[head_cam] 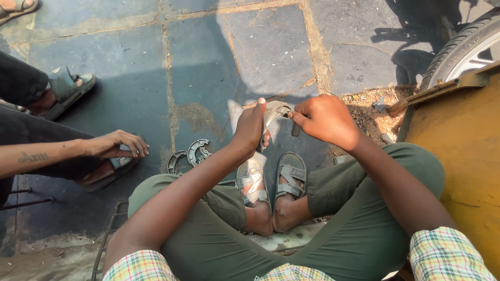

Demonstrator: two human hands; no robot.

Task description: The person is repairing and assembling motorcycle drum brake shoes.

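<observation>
Right, held piece: I see a curved, grey metal brake shoe (274, 115) up in front of me, above my sandalled feet (272, 179) and off the floor.
Left hand: my left hand (251, 126) wraps the shoe's left edge, thumb raised along the top; the grip is clenched on the part.
Right hand: my right hand (325, 119) is fisted just right of the shoe around a short dark tool (295, 128), whose end pokes out below the fist, close to the shoe's right end. I cannot tell whether the tool touches the metal.
Position: the shoe sits between my two hands, touching the left one and just beside the right.
Progress: I judge the work on this shoe is mid-way; it looks dusty and worn, and nothing shows it finished.
Left to do: two more curved shoes (188, 154) lie on the stone floor (130, 93) near my left knee, untouched by me.
Around: a co-worker's hand (117, 144) rests on a sandal at the left, well apart from mine.
Right side: a yellow vehicle body (458, 156) stands beside my right leg, with a tyre (463, 49) beyond it.
Ground: dirt and small debris (372, 112) lie just past my right hand.
</observation>
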